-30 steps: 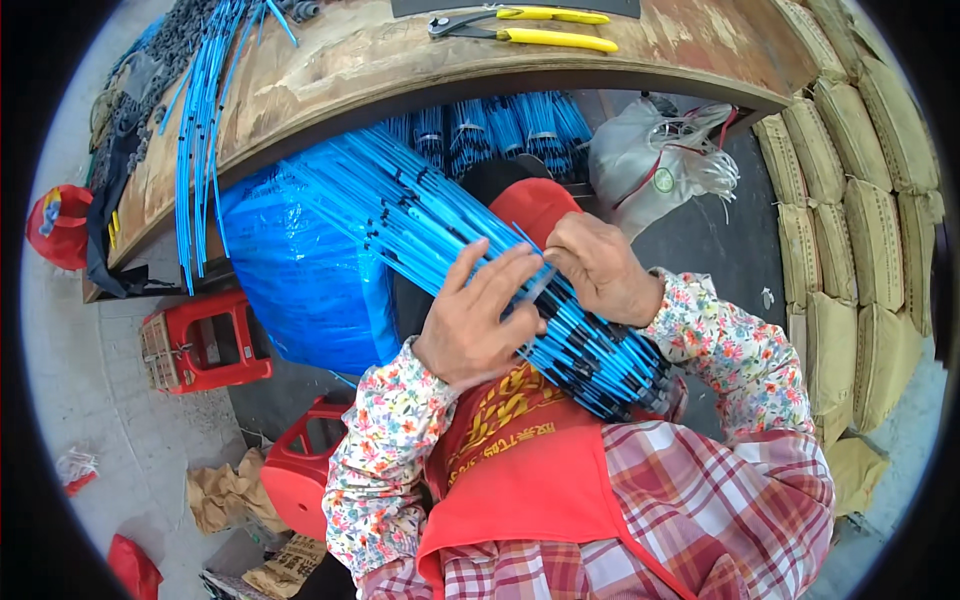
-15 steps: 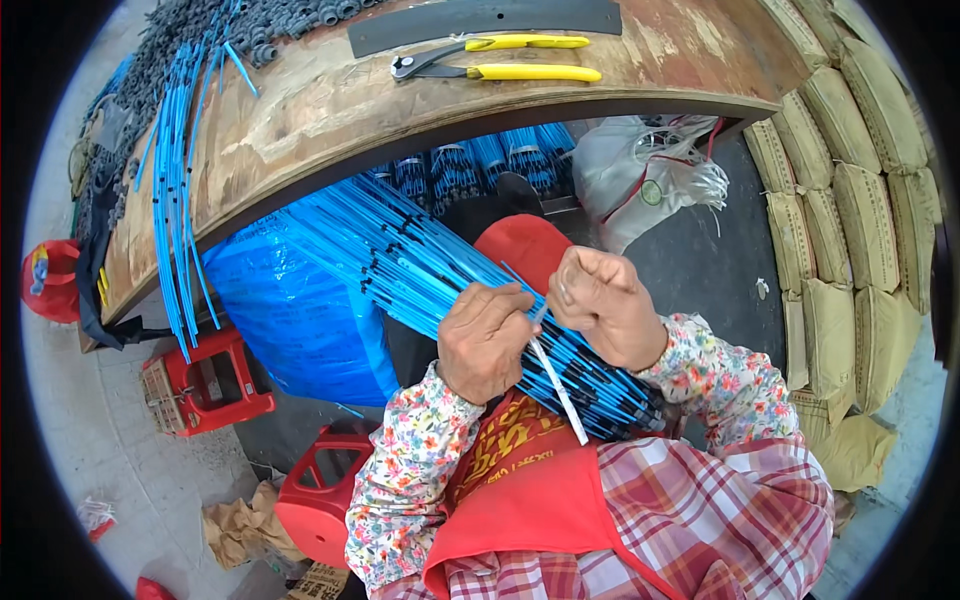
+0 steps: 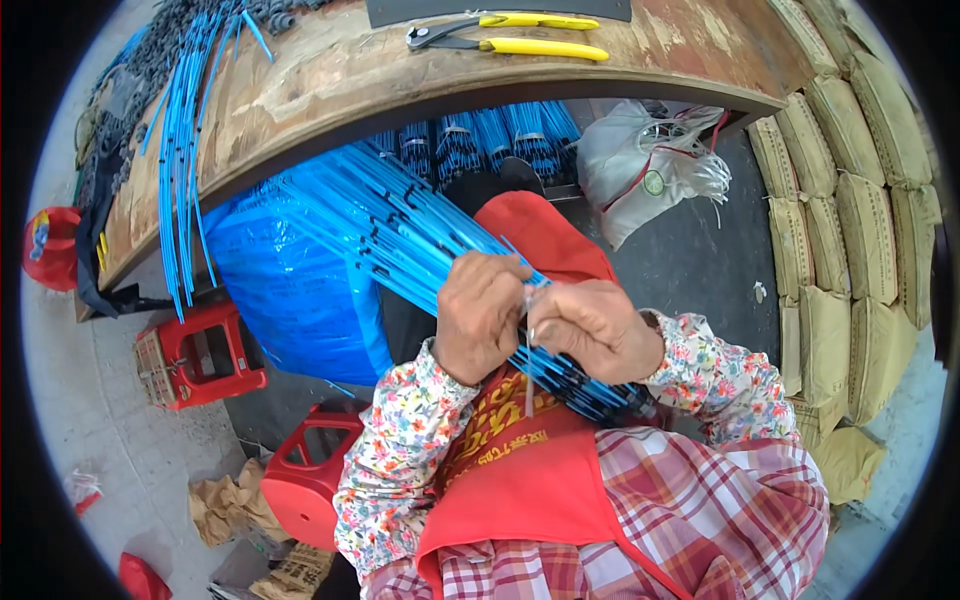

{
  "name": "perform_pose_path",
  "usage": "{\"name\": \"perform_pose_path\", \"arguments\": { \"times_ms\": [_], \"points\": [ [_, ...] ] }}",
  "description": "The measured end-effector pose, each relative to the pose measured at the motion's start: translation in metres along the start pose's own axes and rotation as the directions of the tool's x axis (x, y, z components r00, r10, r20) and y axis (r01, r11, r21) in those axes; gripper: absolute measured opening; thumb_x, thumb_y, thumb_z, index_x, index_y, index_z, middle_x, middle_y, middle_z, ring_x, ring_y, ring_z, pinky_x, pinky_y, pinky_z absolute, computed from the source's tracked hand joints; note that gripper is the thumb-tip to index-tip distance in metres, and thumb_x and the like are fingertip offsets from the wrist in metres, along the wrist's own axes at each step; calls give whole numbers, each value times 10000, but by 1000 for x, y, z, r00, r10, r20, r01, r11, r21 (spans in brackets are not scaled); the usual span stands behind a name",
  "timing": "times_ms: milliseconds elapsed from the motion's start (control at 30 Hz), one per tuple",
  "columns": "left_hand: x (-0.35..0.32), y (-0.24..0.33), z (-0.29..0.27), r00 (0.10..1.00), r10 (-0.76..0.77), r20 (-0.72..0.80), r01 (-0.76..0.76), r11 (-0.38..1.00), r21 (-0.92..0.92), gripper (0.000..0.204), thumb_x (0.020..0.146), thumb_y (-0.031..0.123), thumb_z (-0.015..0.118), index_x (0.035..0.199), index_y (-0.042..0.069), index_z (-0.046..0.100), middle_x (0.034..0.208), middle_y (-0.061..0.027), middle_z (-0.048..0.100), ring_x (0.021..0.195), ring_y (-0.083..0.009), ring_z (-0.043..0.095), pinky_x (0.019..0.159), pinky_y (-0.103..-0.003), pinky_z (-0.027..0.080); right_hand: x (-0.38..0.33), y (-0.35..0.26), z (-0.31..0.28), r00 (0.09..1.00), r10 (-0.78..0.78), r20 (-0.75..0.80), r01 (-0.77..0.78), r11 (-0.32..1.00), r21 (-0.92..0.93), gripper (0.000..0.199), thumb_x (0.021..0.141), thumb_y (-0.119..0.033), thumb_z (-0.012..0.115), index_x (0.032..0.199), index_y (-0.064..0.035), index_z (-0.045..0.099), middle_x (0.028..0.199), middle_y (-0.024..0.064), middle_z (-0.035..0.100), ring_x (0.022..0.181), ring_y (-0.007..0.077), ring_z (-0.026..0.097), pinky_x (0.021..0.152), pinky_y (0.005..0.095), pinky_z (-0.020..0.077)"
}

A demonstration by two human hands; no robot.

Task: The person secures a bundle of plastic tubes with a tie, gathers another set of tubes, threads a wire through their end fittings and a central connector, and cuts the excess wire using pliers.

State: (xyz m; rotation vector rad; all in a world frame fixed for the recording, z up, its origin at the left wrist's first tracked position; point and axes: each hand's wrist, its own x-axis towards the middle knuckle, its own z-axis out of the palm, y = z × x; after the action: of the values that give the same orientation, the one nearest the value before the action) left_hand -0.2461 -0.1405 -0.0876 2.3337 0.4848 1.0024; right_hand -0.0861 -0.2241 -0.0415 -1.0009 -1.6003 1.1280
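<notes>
Now the right hand (image 3: pixel 598 328), slightly apart from the left hand (image 3: pixel 476 318) half a second ago, sits close against it. The pale strip (image 3: pixel 530 380), slanted across the red apron (image 3: pixel 520 510) then, hangs nearly straight down. That suggests the strip is being worked around the blue rods (image 3: pixel 420 230), though the 2 hands hide the join. The right is clenched, apparently pinching the strip; the left is curled, its exact grip unclear. The rods slant beneath both, from the blue bag (image 3: pixel 300 290) toward the apron.
</notes>
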Motion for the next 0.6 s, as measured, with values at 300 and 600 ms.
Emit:
{"name": "perform_pose_path", "arguments": {
  "times_ms": [300,600],
  "points": [
    [-3,45,-17,897,-431,-99,424,902,-81,68,760,-28,607,801,25,620,717,-97,589,648,-272,589,571,-339,469,-2,-2,-1,972,-233,-29,233,972,4,105,903,-75,556,853,14,531,943,137,616,853,259,579,739,343,471],
    [-11,42,-2,938,-345,-6,338,921,-195,263,728,13,638,982,10,571,804,-184,610,711,-411,591,583,-419,482,21,-21,-1,905,-381,190,412,672,-616,164,621,-55,610,754,-13,524,1024,125,548,952,282,521,790,379,437]
  ]
}}
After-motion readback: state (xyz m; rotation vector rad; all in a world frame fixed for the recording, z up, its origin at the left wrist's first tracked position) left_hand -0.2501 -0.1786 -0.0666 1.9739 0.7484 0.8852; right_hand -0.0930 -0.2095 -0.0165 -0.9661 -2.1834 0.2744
